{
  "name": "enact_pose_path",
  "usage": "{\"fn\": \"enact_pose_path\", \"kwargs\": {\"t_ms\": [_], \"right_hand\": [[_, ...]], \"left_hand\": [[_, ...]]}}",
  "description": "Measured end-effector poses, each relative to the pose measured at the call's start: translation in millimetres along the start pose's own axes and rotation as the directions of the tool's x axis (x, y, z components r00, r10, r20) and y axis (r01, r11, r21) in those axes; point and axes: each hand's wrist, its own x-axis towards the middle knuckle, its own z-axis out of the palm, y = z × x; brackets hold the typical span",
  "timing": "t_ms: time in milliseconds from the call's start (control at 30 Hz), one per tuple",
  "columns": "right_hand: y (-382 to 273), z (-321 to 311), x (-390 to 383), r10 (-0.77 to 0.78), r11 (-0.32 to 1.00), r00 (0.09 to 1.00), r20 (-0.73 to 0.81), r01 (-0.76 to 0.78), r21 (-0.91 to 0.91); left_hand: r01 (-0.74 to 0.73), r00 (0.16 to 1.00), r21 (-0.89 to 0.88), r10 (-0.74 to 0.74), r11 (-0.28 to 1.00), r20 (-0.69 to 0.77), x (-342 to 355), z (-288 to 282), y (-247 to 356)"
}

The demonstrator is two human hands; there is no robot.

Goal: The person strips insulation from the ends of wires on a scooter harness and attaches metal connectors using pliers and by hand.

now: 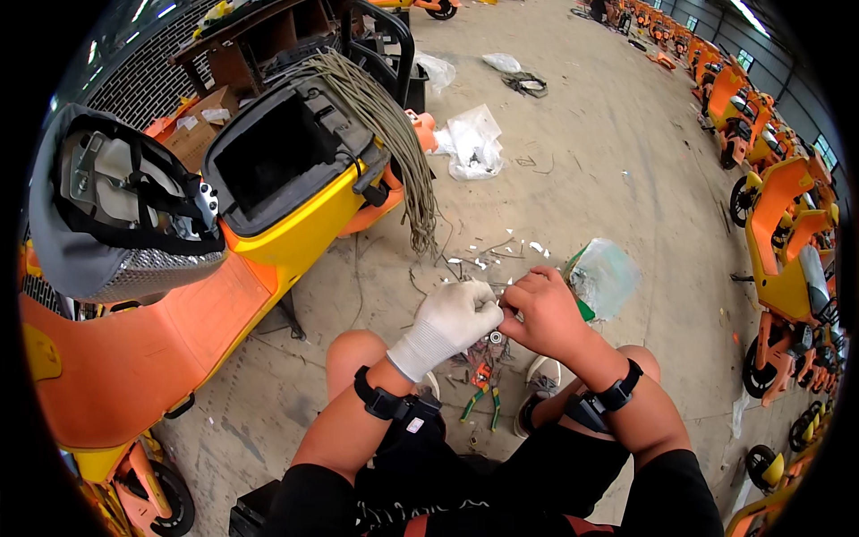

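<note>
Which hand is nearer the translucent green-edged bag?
Right. In view, the bare right hand is just left of the translucent green-edged bag; the gloved left hand is farther left.

Scooter wkshop, lg. shed-type bldg. Conc. floor (626,116), brick wall (134,76) upper L, metal wall (801,107) w/ windows (825,154) R. Long row of orange scooters (778,215) R; nr L, 1 scooter (152,358) opened up. Pliers (496,403) on grnd.
</note>
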Motion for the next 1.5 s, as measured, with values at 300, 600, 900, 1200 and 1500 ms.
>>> {"fn": "enact_pose_path", "kwargs": {"t_ms": [300, 600, 900, 1200, 1500], "right_hand": [[6.9, -6.9, -1.0, 0.106, 0.994, 0.994, -0.037, -0.106, 0.008], [18.7, -14.9, -5.7, 0.217, 0.976, 0.976, -0.015, -0.216, 0.035], [41.0, -31.5, -10.9, 0.528, 0.843, 0.849, 0.005, -0.524, 0.119], [32.2, -17.6, -8.4, 0.509, 0.780, 0.854, 0.106, -0.510, 0.364], [12.7, -19.9, -0.3, 0.336, 0.941, 0.933, -0.132, -0.325, 0.097]], "left_hand": [[-0.099, 0.978, 0.031, 0.103, 0.995, -0.184, 1.0, -3.6, -8.0], [-0.027, 0.978, 0.041, 0.035, 0.999, -0.207, -4.1, -20.4, -15.8], [0.074, 0.926, -0.211, -0.146, 0.975, -0.348, 3.6, -36.3, -37.9], [0.023, 0.928, -0.416, -0.174, 0.909, -0.329, 15.2, -20.0, -36.3], [0.006, 0.925, -0.488, -0.190, 0.873, -0.328, 16.1, -17.1, -35.5]]}}
